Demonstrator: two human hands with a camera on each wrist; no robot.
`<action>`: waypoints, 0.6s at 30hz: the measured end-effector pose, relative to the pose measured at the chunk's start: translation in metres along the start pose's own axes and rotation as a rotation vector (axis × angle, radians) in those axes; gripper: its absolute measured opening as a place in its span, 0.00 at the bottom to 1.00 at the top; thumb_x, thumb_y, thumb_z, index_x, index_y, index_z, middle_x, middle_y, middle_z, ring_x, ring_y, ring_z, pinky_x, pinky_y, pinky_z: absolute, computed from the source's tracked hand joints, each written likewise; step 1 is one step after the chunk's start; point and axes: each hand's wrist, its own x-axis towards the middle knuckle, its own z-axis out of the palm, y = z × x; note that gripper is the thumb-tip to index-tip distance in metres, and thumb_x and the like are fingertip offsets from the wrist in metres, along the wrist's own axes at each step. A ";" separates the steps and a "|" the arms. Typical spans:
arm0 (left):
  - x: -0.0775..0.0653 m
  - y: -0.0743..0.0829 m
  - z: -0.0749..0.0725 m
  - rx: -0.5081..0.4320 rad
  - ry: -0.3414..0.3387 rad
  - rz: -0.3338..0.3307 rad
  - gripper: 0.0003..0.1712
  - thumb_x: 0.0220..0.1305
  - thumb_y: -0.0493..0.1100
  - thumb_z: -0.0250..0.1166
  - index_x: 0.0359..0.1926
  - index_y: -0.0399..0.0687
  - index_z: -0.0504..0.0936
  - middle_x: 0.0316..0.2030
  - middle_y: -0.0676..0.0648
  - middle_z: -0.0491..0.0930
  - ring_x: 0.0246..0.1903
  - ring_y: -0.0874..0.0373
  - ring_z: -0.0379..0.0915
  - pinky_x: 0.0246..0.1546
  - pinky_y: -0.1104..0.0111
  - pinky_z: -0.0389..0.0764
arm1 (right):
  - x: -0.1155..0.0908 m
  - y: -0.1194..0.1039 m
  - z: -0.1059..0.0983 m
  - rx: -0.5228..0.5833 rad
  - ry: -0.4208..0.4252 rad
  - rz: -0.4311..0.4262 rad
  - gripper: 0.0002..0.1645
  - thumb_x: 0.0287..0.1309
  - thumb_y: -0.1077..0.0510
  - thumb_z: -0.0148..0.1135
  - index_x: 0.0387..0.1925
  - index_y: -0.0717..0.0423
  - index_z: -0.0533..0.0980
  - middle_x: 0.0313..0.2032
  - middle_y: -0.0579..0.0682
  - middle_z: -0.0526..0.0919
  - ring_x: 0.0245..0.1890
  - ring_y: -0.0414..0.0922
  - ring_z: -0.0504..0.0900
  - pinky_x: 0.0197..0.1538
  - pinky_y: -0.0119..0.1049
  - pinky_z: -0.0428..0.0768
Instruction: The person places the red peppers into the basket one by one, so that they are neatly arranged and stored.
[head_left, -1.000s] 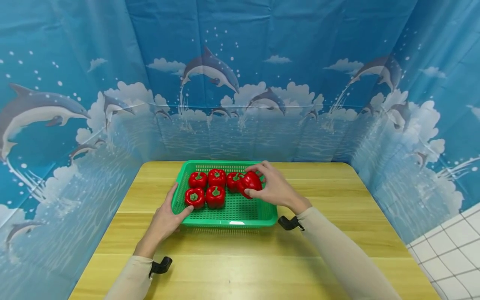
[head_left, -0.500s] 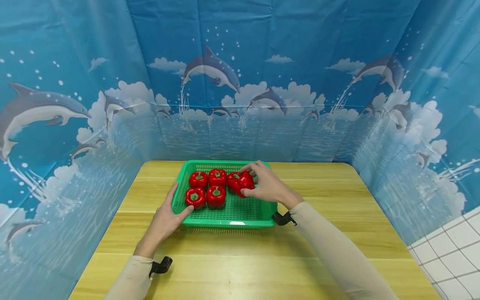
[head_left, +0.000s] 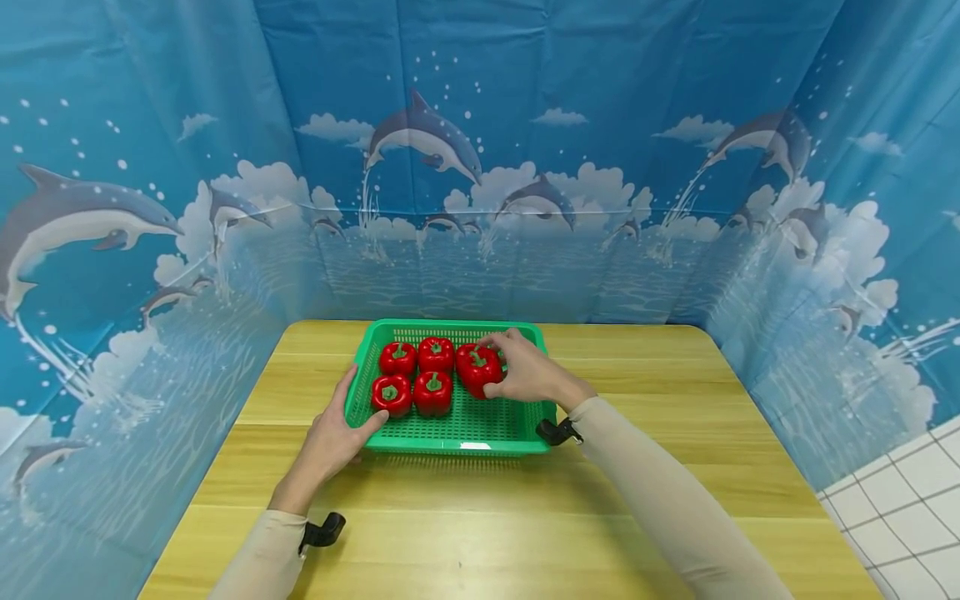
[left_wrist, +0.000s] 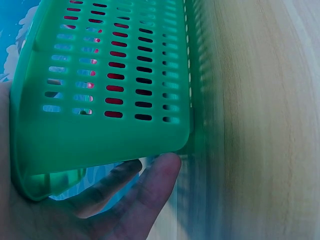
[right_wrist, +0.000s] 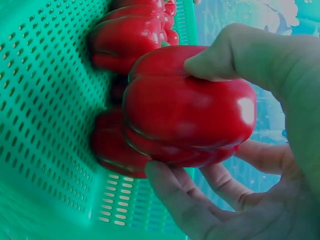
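My right hand (head_left: 525, 367) holds a red bell pepper (right_wrist: 190, 110), thumb on one side and fingers on the other. In the head view the held pepper (head_left: 480, 372) is stem-up over the right half of a green plastic basket (head_left: 480, 446). It hides most of another pepper (right_wrist: 117, 147) beneath or behind it. More red bell peppers (head_left: 433, 394) stand stem-up in the basket's left half. My left hand (head_left: 333, 437) grips the basket's left end, thumb over the rim. In the left wrist view, fingers (left_wrist: 155, 187) lie along the slotted wall's lower corner.
The basket rests on a light wooden table (head_left: 450, 525) towards its far edge. A blue curtain printed with dolphins (head_left: 480, 267) hangs behind and at both sides. White tiles (head_left: 911, 500) show at the lower right.
My right hand has moved slightly left with its bell pepper, which has turned from lying sideways to stem-up. The left hand and the basket stay put.
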 end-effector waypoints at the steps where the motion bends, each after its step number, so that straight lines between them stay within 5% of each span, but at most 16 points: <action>1: 0.000 0.000 0.000 0.001 0.001 0.000 0.64 0.81 0.68 0.72 0.97 0.79 0.36 0.84 0.19 0.67 0.22 0.46 0.91 0.36 0.59 0.89 | 0.001 0.000 0.000 -0.005 -0.008 0.003 0.46 0.68 0.54 0.78 0.84 0.53 0.74 0.73 0.62 0.75 0.55 0.53 0.80 0.55 0.50 0.84; 7: 0.001 0.000 0.000 0.008 0.005 0.005 0.64 0.81 0.68 0.72 0.97 0.79 0.37 0.83 0.19 0.69 0.22 0.46 0.91 0.37 0.59 0.88 | 0.007 -0.001 0.004 -0.039 -0.043 0.009 0.42 0.67 0.55 0.82 0.79 0.51 0.79 0.68 0.59 0.77 0.48 0.50 0.76 0.51 0.48 0.81; 18: 0.001 -0.001 0.000 0.000 0.005 0.007 0.64 0.81 0.67 0.72 0.97 0.78 0.37 0.84 0.19 0.68 0.22 0.47 0.91 0.36 0.59 0.90 | 0.017 0.003 0.010 -0.069 -0.070 -0.023 0.42 0.63 0.54 0.90 0.76 0.53 0.81 0.70 0.57 0.80 0.63 0.59 0.83 0.65 0.56 0.87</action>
